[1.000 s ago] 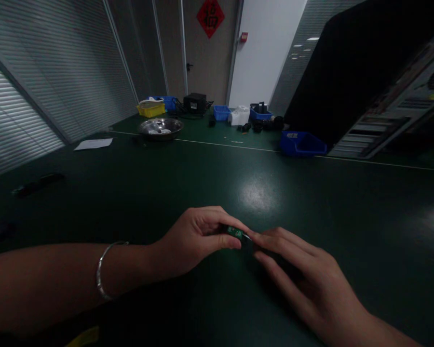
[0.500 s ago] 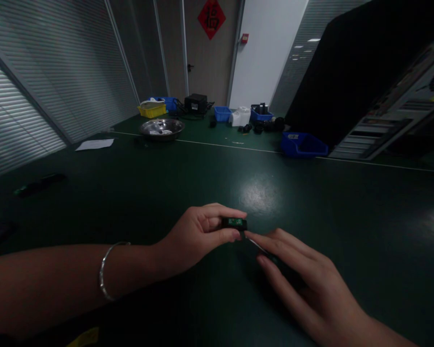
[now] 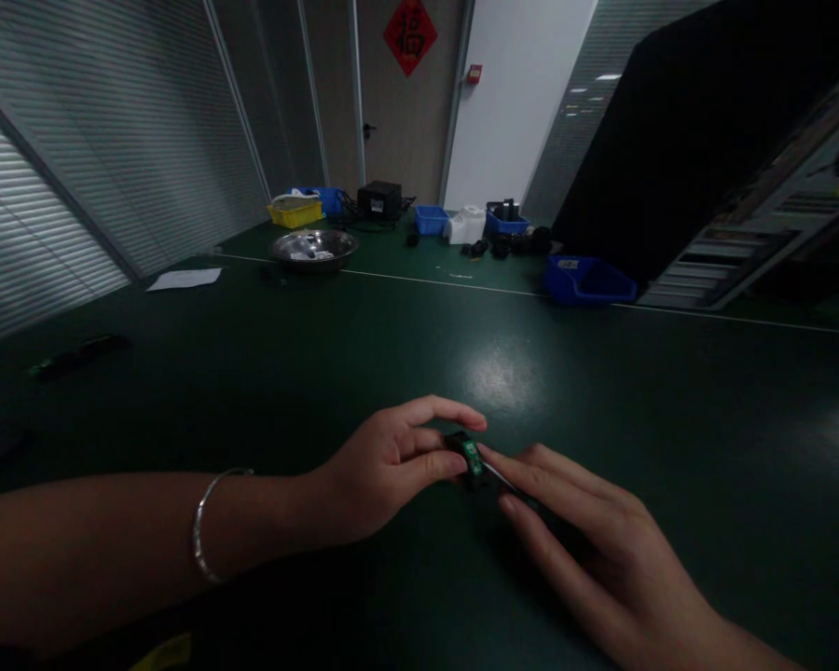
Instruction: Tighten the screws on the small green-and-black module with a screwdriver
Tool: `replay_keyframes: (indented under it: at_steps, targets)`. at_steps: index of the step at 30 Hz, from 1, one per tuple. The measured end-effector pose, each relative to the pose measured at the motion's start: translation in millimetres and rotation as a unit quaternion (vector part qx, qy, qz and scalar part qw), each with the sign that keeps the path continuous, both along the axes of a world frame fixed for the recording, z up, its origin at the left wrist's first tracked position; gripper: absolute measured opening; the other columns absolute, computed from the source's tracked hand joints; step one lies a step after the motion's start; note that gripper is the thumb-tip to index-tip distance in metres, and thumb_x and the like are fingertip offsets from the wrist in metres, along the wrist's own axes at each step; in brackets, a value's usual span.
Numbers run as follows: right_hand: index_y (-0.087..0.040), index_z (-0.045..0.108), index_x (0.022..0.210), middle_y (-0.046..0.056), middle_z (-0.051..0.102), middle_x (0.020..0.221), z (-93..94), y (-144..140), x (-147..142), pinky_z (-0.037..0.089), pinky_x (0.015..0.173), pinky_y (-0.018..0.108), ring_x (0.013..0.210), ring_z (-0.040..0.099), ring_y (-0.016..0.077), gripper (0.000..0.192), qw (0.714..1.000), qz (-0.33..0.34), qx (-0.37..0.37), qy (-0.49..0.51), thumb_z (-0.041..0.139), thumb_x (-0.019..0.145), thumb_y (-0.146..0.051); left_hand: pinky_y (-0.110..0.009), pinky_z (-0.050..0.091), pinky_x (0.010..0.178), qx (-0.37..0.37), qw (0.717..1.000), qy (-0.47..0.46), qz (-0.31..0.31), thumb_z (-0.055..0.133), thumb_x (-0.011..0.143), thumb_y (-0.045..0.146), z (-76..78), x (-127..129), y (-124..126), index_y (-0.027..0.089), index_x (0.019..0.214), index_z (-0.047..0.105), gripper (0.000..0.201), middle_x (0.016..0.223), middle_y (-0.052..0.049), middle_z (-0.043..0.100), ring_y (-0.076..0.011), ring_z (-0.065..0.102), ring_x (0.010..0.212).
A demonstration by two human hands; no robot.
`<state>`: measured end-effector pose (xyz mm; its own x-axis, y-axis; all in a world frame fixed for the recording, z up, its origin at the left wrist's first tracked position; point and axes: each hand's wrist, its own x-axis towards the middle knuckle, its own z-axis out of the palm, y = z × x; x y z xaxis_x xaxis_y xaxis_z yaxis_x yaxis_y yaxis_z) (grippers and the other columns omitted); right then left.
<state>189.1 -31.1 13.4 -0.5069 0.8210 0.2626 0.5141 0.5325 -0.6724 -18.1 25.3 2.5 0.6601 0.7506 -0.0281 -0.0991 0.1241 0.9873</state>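
My left hand (image 3: 384, 466) pinches a small black part with a green circuit board (image 3: 469, 456) between thumb and fingers, just above the dark green table (image 3: 419, 345). A silver bracelet (image 3: 206, 522) sits on that wrist. My right hand (image 3: 587, 550) lies to the right, holding a thin dark tool with a metal tip (image 3: 500, 478) that points at the small part. Most of the tool is hidden under my fingers.
At the far side stand a metal bowl (image 3: 313, 248), a yellow bin (image 3: 295, 213), several blue bins (image 3: 587, 280), a black box (image 3: 379, 199) and a white device (image 3: 465, 224). A sheet of paper (image 3: 185, 278) and a dark flat object (image 3: 76, 354) lie left. A large dark case (image 3: 692, 140) rises at right.
My left hand raised the small part, then lowered and turned it so its green board faces the right hand. The right hand stayed close, with the tool tip against the part.
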Motion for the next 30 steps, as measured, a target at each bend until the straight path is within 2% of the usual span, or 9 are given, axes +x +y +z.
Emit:
replay_keyframes:
  at_steps: [4,7,16,23,26,30]
  targets:
    - [-0.027,0.049,0.127,0.002,0.063,0.095,0.9,-1.5,2.9,0.055,0.066,0.023,0.08,0.065,0.013,0.033,0.999,-0.043,0.018,0.002,0.044,0.096,-0.017,-0.029,0.049,0.09,0.024,0.999,-0.012,0.022,0.06,0.086,0.009,-0.7,0.6,1.6,0.015,0.107,0.062,0.022,0.104,-0.005,0.066,-0.0151,0.065,0.097]
    - [-0.027,0.049,0.123,0.003,0.064,0.099,1.1,-2.9,5.6,0.057,0.069,0.023,0.083,0.066,0.0143,0.029,0.997,-0.071,0.032,-0.002,0.047,0.095,-0.019,-0.029,0.047,0.09,0.026,0.999,-0.017,0.028,0.059,0.087,0.01,-0.6,-0.2,2.3,0.016,0.102,0.059,0.016,0.097,-0.002,0.066,-0.0138,0.063,0.098]
    - [-0.024,0.053,0.121,0.005,0.065,0.097,1.2,0.7,4.4,0.057,0.069,0.026,0.081,0.067,0.0153,0.03,0.998,-0.036,0.041,-0.028,0.045,0.094,-0.015,-0.033,0.048,0.096,0.036,0.998,-0.035,0.039,0.063,0.084,0.007,-0.8,0.0,1.2,0.015,0.103,0.059,0.021,0.102,-0.004,0.067,-0.0157,0.065,0.102]
    - [-0.024,0.057,0.116,0.005,0.065,0.093,2.4,1.1,4.4,0.056,0.065,0.025,0.076,0.067,0.0151,0.027,0.997,-0.054,0.045,-0.032,0.045,0.094,-0.014,-0.036,0.051,0.096,0.159,0.985,-0.003,0.065,0.064,0.085,0.012,-1.3,-1.4,2.3,0.016,0.1,0.071,0.018,0.104,-0.007,0.067,-0.0194,0.064,0.102]
    - [-0.024,0.056,0.117,0.004,0.065,0.094,1.8,2.0,5.2,0.056,0.065,0.025,0.077,0.067,0.0149,0.027,0.997,-0.05,0.048,-0.042,0.045,0.094,-0.014,-0.035,0.052,0.094,0.178,0.982,0.018,0.067,0.064,0.085,0.014,-2.0,-2.4,2.7,0.018,0.101,0.071,0.018,0.104,-0.006,0.068,-0.0189,0.065,0.102]
    - [-0.024,0.055,0.117,0.004,0.064,0.093,2.6,2.2,5.7,0.057,0.064,0.025,0.076,0.067,0.0145,0.027,0.996,-0.043,0.055,-0.055,0.045,0.094,-0.014,-0.033,0.053,0.092,0.167,0.984,0.009,0.069,0.067,0.083,0.013,-3.3,-2.4,2.1,0.017,0.1,0.072,0.019,0.103,-0.006,0.068,-0.0181,0.066,0.1]
